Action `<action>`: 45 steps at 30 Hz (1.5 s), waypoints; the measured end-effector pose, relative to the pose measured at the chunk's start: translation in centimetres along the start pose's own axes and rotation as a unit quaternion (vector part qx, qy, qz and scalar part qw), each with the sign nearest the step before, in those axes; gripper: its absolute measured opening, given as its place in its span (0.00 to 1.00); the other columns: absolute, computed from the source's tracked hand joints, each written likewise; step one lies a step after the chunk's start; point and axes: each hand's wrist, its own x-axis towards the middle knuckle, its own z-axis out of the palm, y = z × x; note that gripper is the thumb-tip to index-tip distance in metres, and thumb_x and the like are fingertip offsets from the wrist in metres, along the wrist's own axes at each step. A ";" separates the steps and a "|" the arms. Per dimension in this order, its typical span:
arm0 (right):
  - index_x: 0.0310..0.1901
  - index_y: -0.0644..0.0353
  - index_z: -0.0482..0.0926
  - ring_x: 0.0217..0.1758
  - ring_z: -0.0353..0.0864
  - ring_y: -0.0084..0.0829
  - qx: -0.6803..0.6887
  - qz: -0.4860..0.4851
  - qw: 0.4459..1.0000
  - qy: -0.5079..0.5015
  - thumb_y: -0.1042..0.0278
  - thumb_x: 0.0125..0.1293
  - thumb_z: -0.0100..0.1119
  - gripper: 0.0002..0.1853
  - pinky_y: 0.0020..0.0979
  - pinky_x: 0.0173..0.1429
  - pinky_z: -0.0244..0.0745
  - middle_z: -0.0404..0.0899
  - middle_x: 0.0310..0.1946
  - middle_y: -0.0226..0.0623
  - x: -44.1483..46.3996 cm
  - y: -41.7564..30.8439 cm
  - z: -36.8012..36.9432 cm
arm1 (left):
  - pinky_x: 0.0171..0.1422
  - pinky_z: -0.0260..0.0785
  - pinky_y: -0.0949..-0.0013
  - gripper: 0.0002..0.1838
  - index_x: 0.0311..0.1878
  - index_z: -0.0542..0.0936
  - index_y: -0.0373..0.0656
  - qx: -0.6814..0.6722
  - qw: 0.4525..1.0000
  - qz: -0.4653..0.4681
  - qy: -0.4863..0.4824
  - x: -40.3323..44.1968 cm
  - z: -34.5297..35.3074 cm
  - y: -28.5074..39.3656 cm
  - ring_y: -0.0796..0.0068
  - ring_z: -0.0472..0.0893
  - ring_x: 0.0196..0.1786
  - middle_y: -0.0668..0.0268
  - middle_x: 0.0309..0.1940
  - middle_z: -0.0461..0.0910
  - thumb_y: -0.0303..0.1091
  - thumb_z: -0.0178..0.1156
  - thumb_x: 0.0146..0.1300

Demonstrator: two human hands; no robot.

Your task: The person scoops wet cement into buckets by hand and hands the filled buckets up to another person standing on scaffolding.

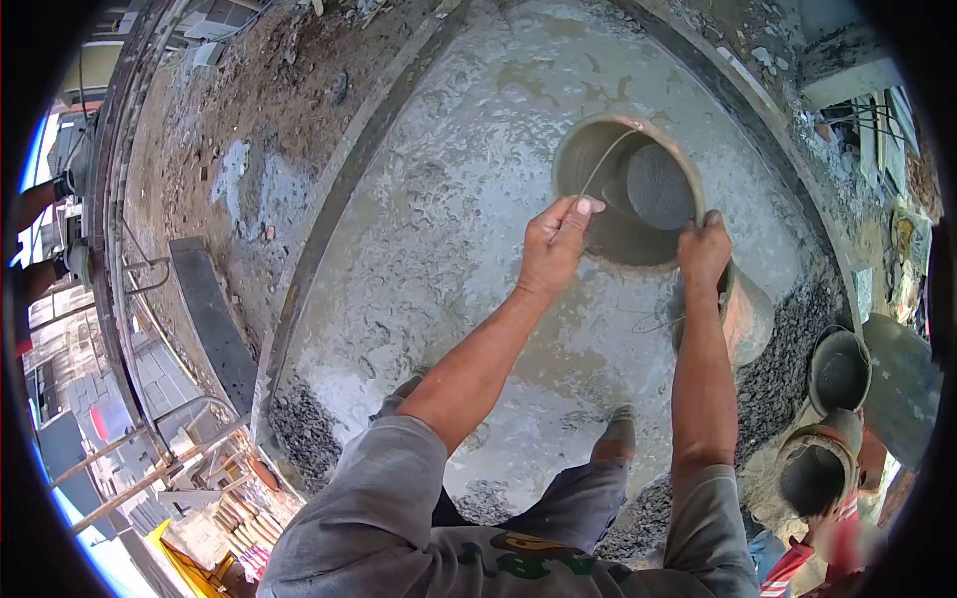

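Bucket: this one [628,224] is ahead of the person, right of centre on my feed, over wet concrete [469,209]. Can't tell from here if its base is touching down.
Mouth: pretty much facing my camera, tipped a bit, so I see the inside bottom sitting off to the right.
Long axis: runs mostly away from me, leaning right from mouth to base.
Left hand: [555,244] pinched nearly closed, thumb and finger on the wire handle [604,159].
Right hand: [705,249] curled over the bucket's near right edge.
Second bucket: [750,319] tilted over, partly behind the right forearm [703,399].
Writing: green print [510,565] on the grey shirt [399,543], but I can't make out a word.
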 end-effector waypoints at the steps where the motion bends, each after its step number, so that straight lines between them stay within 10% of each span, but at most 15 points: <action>1: 0.27 0.67 0.71 0.36 0.77 0.54 -0.010 -0.050 0.999 0.020 0.73 0.46 0.61 0.10 0.46 0.41 0.72 0.75 0.32 0.54 1.3 -4.1 2.0 | 0.35 0.65 0.74 0.20 0.32 0.77 0.39 -0.071 0.996 -0.045 0.041 1.4 -2.6 -2.2 0.84 0.62 0.21 0.73 0.15 0.64 0.47 0.48 0.68; 8: 0.69 0.51 0.38 0.52 0.74 0.55 -0.158 -0.029 0.962 -0.220 0.73 0.50 0.58 0.48 0.40 0.50 0.75 0.55 0.61 0.64 -1.2 -18.8 22.4 | 0.36 0.68 0.71 0.26 0.16 0.61 0.49 -0.346 0.886 -0.233 0.202 3.8 -17.3 -24.6 0.79 0.60 0.18 0.74 0.12 0.56 0.55 0.45 0.67; 17: 0.70 0.49 0.30 0.53 0.73 0.53 -0.141 -0.105 0.909 -0.379 0.75 0.47 0.54 0.53 0.37 0.51 0.76 0.59 0.59 0.67 -17.1 -17.9 28.7 | 0.40 0.63 0.70 0.27 0.14 0.60 0.51 -0.334 0.876 -0.271 0.219 -12.7 -28.6 -24.9 0.79 0.56 0.16 0.74 0.11 0.55 0.54 0.47 0.66; 22: 0.67 0.55 0.51 0.44 0.79 0.47 0.079 0.073 0.898 -0.426 0.75 0.47 0.52 0.42 0.37 0.40 0.78 0.73 0.49 0.52 -19.9 -17.7 28.2 | 0.36 0.61 0.74 0.24 0.17 0.66 0.46 -0.071 0.931 -0.310 0.180 -10.1 -32.2 -11.4 0.82 0.60 0.21 0.74 0.16 0.61 0.50 0.50 0.65; 26: 0.50 0.63 0.73 0.33 0.79 0.38 0.201 0.317 0.808 -0.454 0.73 0.47 0.54 0.23 0.42 0.29 0.75 0.77 0.35 0.42 -21.3 -19.3 25.2 | 0.45 0.66 0.67 0.26 0.36 0.77 0.33 0.060 0.955 -0.255 0.140 -8.5 -31.6 -3.2 0.65 0.77 0.36 0.59 0.29 0.78 0.53 0.53 0.62; 32: 0.32 0.67 0.72 0.17 0.72 0.40 0.328 0.436 0.720 -0.429 0.71 0.50 0.52 0.09 0.41 0.19 0.68 0.73 0.23 0.44 -30.3 -25.8 16.8 | 0.50 0.67 0.63 0.30 0.49 0.74 0.33 0.202 0.960 -0.162 0.105 -11.6 -36.1 9.2 0.52 0.78 0.42 0.48 0.36 0.79 0.55 0.53 0.59; 38: 0.31 0.68 0.72 0.21 0.75 0.38 0.392 0.342 0.691 -0.501 0.75 0.47 0.52 0.08 0.39 0.22 0.75 0.71 0.23 0.42 -32.5 -42.5 2.9 | 0.37 0.62 0.75 0.18 0.42 0.72 0.39 0.148 0.982 -0.069 0.095 -17.3 -46.3 30.6 0.83 0.67 0.30 0.71 0.26 0.70 0.46 0.58 0.61; 45: 0.31 0.67 0.74 0.23 0.77 0.32 0.406 0.117 0.693 -0.585 0.73 0.48 0.57 0.08 0.33 0.24 0.80 0.74 0.26 0.38 -28.7 -62.9 -13.7 | 0.16 0.39 0.86 0.14 0.30 0.68 0.50 -0.035 0.979 0.084 0.181 -23.1 -54.9 53.3 0.92 0.59 0.21 0.78 0.20 0.62 0.46 0.58 0.60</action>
